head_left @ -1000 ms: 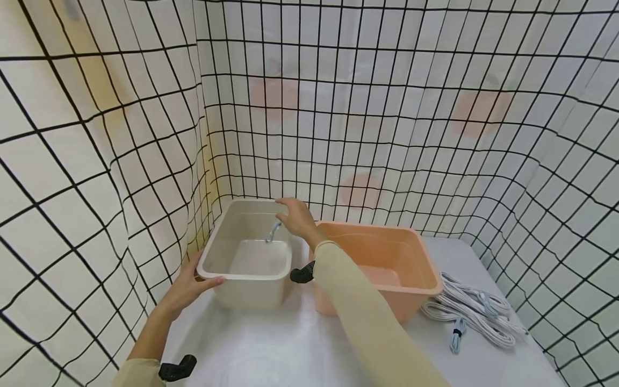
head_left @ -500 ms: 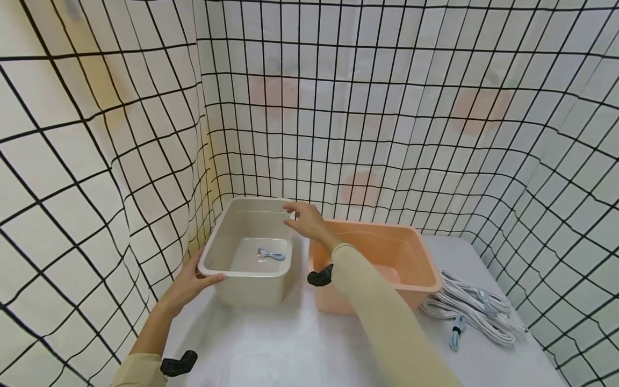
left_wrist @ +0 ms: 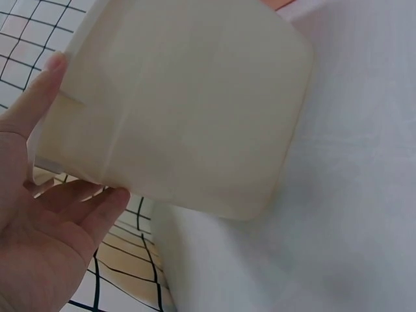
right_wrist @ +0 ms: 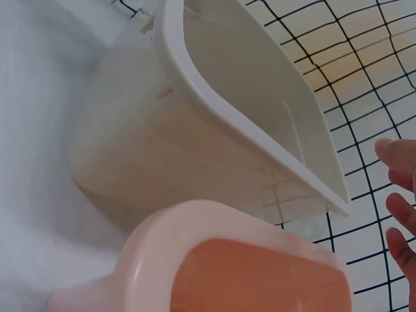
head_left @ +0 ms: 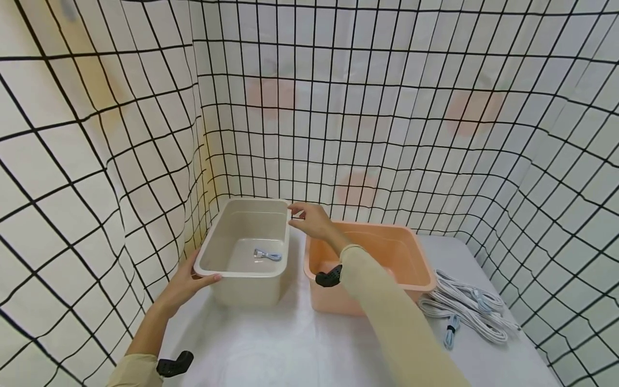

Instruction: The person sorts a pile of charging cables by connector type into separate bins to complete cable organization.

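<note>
A beige plastic bin (head_left: 246, 290) stands at the left of the table. My left hand (head_left: 186, 285) grips its front left corner, the thumb along the front rim and the fingers under the left rim. On the bin's floor lies a small bundled light blue cable (head_left: 268, 255). My right hand (head_left: 309, 219) is by the bin's back right corner, its fingers loosely bent around nothing. In the right wrist view, the right fingers (right_wrist: 400, 205) appear apart from the bin's rim (right_wrist: 227, 120).
Right of the beige bin stands a peach plastic bin (head_left: 338, 298), partly covered by my right arm. Coiled white cables (head_left: 469, 306) lie beyond it, with a small tied blue cable (head_left: 451, 333) in front. Black netting (head_left: 358, 107) surrounds the table's back and sides.
My right hand let go of the light blue cable, which dropped onto the beige bin's floor. That hand then drew back rightward past the rim. My left hand kept its grip on the corner.
</note>
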The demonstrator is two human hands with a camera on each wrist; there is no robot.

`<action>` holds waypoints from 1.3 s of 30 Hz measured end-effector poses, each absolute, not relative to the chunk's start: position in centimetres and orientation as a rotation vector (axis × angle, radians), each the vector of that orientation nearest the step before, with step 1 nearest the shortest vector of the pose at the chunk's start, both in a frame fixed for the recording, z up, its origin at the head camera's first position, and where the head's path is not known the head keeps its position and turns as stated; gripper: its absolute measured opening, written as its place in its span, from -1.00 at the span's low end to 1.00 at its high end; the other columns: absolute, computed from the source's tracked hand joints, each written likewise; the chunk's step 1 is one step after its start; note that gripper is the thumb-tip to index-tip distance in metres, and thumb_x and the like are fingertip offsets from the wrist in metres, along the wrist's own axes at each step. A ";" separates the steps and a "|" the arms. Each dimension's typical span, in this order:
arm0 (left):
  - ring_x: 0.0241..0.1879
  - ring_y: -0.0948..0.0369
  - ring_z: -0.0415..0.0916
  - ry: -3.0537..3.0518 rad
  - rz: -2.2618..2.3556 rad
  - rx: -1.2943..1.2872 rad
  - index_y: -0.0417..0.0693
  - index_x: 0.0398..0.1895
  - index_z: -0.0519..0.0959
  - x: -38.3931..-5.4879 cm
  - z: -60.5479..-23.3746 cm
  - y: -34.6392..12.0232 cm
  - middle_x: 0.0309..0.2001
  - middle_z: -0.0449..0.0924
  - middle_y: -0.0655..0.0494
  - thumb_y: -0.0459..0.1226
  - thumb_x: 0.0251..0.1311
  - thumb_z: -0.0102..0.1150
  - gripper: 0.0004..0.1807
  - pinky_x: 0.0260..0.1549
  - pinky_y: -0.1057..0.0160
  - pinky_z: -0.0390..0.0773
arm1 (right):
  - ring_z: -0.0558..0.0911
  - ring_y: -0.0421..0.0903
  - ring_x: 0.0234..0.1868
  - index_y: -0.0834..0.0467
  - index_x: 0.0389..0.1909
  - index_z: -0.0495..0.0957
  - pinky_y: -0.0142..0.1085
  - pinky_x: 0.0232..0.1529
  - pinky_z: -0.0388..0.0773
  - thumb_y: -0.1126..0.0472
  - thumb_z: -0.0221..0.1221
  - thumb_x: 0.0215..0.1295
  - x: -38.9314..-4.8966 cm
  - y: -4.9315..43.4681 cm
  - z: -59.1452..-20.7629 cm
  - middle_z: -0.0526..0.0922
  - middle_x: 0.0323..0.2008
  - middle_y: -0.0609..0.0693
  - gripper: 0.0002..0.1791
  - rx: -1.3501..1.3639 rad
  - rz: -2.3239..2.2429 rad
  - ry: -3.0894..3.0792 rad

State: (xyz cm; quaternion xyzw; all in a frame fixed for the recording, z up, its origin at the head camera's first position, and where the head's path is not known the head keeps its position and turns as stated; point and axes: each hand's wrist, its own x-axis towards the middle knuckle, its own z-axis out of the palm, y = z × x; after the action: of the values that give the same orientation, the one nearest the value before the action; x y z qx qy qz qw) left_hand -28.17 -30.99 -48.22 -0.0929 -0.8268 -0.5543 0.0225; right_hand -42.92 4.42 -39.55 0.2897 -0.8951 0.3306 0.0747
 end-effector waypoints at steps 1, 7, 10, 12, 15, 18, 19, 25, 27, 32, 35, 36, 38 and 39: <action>0.16 -0.12 0.43 -2.560 -1.716 -0.287 -0.05 0.68 -0.08 -28.2 -48.3 -31.0 0.37 0.30 -0.33 -0.17 0.29 0.44 0.07 -0.02 0.06 0.52 | 0.66 0.01 -0.03 0.19 0.29 0.59 -0.14 0.00 0.60 0.20 0.35 0.38 -42.9 4.6 -39.5 0.71 0.05 0.09 -0.52 0.875 0.998 -2.680; 0.18 -0.15 0.42 -2.554 -1.719 -0.294 -0.06 0.68 -0.08 -28.1 -48.3 -31.0 0.38 0.29 -0.33 -0.19 0.30 0.44 0.07 0.00 0.05 0.51 | 0.64 0.14 0.04 0.19 0.31 0.58 -0.09 0.00 0.60 0.19 0.36 0.38 -42.5 6.0 -39.0 0.70 0.07 0.12 -0.50 0.868 1.036 -2.684; 0.19 -0.16 0.42 -2.556 -1.716 -0.291 -0.05 0.68 -0.08 -28.0 -48.2 -30.9 0.38 0.29 -0.34 -0.18 0.30 0.44 0.07 0.01 0.04 0.52 | 0.65 0.16 0.06 0.16 0.32 0.57 -0.09 -0.01 0.61 0.16 0.36 0.40 -42.2 6.7 -38.8 0.69 0.08 0.13 -0.49 0.858 1.046 -2.697; 0.20 -0.16 0.41 -2.559 -1.710 -0.287 -0.05 0.68 -0.07 -27.9 -48.1 -30.9 0.38 0.29 -0.33 -0.18 0.30 0.44 0.06 0.01 0.03 0.52 | 0.65 0.12 0.05 0.14 0.33 0.57 -0.11 -0.01 0.62 0.13 0.35 0.41 -42.0 7.1 -38.7 0.68 0.09 0.13 -0.49 0.846 1.044 -2.709; 0.22 -0.17 0.40 -2.565 -1.704 -0.283 -0.05 0.68 -0.09 -27.9 -48.1 -31.0 0.39 0.28 -0.33 -0.18 0.31 0.43 0.06 0.02 0.01 0.52 | 0.64 0.06 0.03 0.12 0.33 0.58 -0.13 -0.02 0.62 0.10 0.34 0.42 -41.7 7.8 -38.6 0.68 0.10 0.11 -0.50 0.823 1.055 -2.717; 0.23 -0.16 0.40 -2.567 -1.706 -0.283 -0.04 0.68 -0.10 -28.0 -48.1 -31.0 0.40 0.27 -0.32 -0.18 0.32 0.42 0.07 0.04 0.00 0.51 | 0.64 0.03 0.02 0.10 0.32 0.58 -0.13 -0.04 0.62 0.11 0.33 0.41 -41.4 8.5 -38.6 0.69 0.08 0.08 -0.51 0.804 1.071 -2.715; 0.23 -0.16 0.40 -2.567 -1.707 -0.286 -0.04 0.68 -0.10 -28.0 -48.1 -31.0 0.40 0.27 -0.32 -0.17 0.32 0.42 0.07 0.04 0.00 0.51 | 0.64 0.03 0.02 0.10 0.32 0.58 -0.12 -0.06 0.62 0.12 0.33 0.41 -41.3 8.8 -38.6 0.69 0.08 0.06 -0.51 0.797 1.079 -2.714; 0.22 -0.17 0.40 -2.558 -1.715 -0.299 -0.03 0.69 -0.09 -28.0 -48.4 -30.9 0.39 0.28 -0.32 -0.19 0.31 0.43 0.07 0.02 0.02 0.51 | 0.64 0.01 0.01 0.10 0.33 0.58 -0.10 -0.09 0.63 0.11 0.32 0.42 -40.6 10.6 -38.7 0.69 0.11 0.10 -0.51 0.775 1.094 -2.711; 0.22 -0.17 0.40 -2.556 -1.717 -0.303 -0.03 0.69 -0.09 -28.0 -48.4 -30.9 0.39 0.27 -0.32 -0.20 0.31 0.43 0.07 0.01 0.02 0.51 | 0.64 0.01 0.01 0.09 0.33 0.58 -0.09 -0.10 0.63 0.11 0.32 0.41 -40.4 11.2 -38.8 0.69 0.10 0.09 -0.51 0.757 1.083 -2.713; 0.23 -0.17 0.40 -2.558 -1.717 -0.311 -0.05 0.68 -0.09 -28.0 -48.5 -30.9 0.39 0.27 -0.33 -0.19 0.31 0.43 0.06 0.01 0.03 0.50 | 0.66 0.01 -0.02 0.10 0.31 0.59 -0.09 -0.08 0.63 0.14 0.34 0.40 -40.0 12.8 -38.7 0.71 0.05 0.05 -0.52 0.721 1.054 -2.703; 0.22 -0.17 0.40 -2.562 -1.706 -0.304 -0.06 0.68 -0.09 -27.9 -48.3 -30.9 0.39 0.28 -0.34 -0.19 0.32 0.42 0.06 0.01 0.03 0.51 | 0.67 0.03 -0.02 0.10 0.32 0.59 -0.07 -0.08 0.64 0.16 0.34 0.40 -39.8 13.7 -38.6 0.70 0.06 0.07 -0.51 0.723 1.047 -2.702; 0.21 -0.17 0.40 -2.562 -1.702 -0.302 -0.06 0.68 -0.09 -27.9 -48.2 -30.8 0.38 0.28 -0.34 -0.19 0.32 0.42 0.06 0.01 0.04 0.51 | 0.67 0.04 -0.01 0.11 0.32 0.58 -0.06 -0.09 0.64 0.16 0.33 0.40 -39.7 14.0 -38.5 0.70 0.07 0.08 -0.51 0.721 1.051 -2.705; 0.21 -0.17 0.40 -2.561 -1.698 -0.302 -0.07 0.68 -0.09 -27.9 -48.1 -30.8 0.38 0.28 -0.35 -0.20 0.32 0.41 0.05 0.01 0.04 0.50 | 0.66 0.04 -0.01 0.11 0.33 0.57 -0.05 -0.08 0.64 0.14 0.33 0.41 -39.5 14.6 -38.4 0.69 0.08 0.10 -0.50 0.714 1.047 -2.713; 0.21 -0.17 0.40 -2.562 -1.696 -0.306 -0.07 0.68 -0.09 -27.9 -48.1 -30.8 0.38 0.28 -0.35 -0.20 0.33 0.41 0.05 0.01 0.04 0.50 | 0.66 0.04 0.00 0.11 0.33 0.57 -0.06 -0.08 0.64 0.13 0.32 0.41 -39.4 14.9 -38.4 0.69 0.08 0.09 -0.50 0.706 1.042 -2.717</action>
State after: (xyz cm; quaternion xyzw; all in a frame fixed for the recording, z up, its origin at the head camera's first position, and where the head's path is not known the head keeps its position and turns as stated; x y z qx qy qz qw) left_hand -27.93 -30.75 -48.07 -0.0990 -0.8294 -0.5491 0.0270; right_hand -39.37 14.90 -38.38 0.2353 -0.9049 0.3469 0.0737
